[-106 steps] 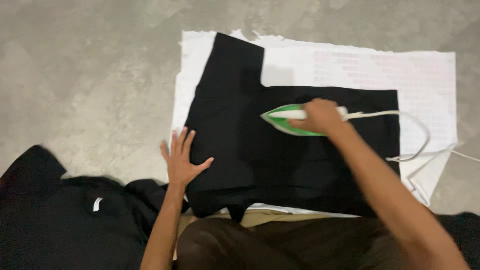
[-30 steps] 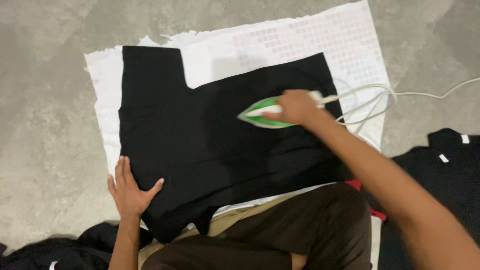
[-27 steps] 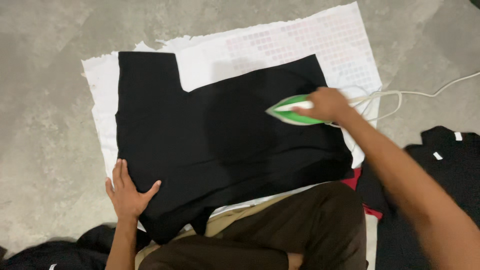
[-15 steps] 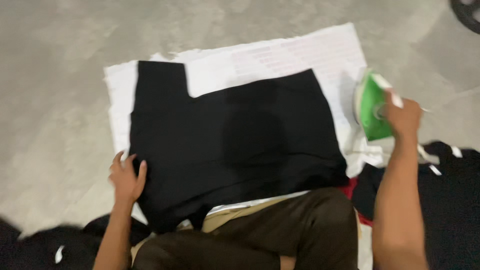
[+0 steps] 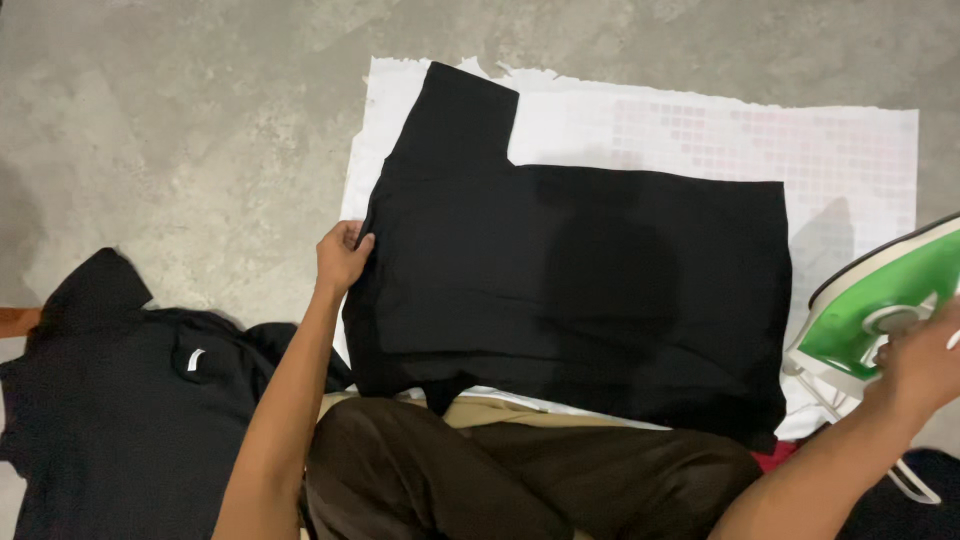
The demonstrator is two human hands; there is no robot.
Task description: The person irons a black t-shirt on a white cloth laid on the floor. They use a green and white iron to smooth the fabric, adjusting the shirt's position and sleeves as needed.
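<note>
A black garment lies flat on a white cloth spread over the concrete floor. My left hand pinches the garment's left edge, fingers curled around the fabric. My right hand grips a green and white iron at the far right, lifted off the garment and tipped on its end beside the cloth's right edge. My brown-trousered legs sit just below the garment.
A heap of black clothes lies on the floor at the lower left. The iron's white cord runs along the lower right, near more dark fabric. Bare concrete floor surrounds the cloth.
My right hand slid the iron rightward across the garment, then lifted it off to the right. My left hand moved from lying flat at the lower corner to gripping the left edge.
</note>
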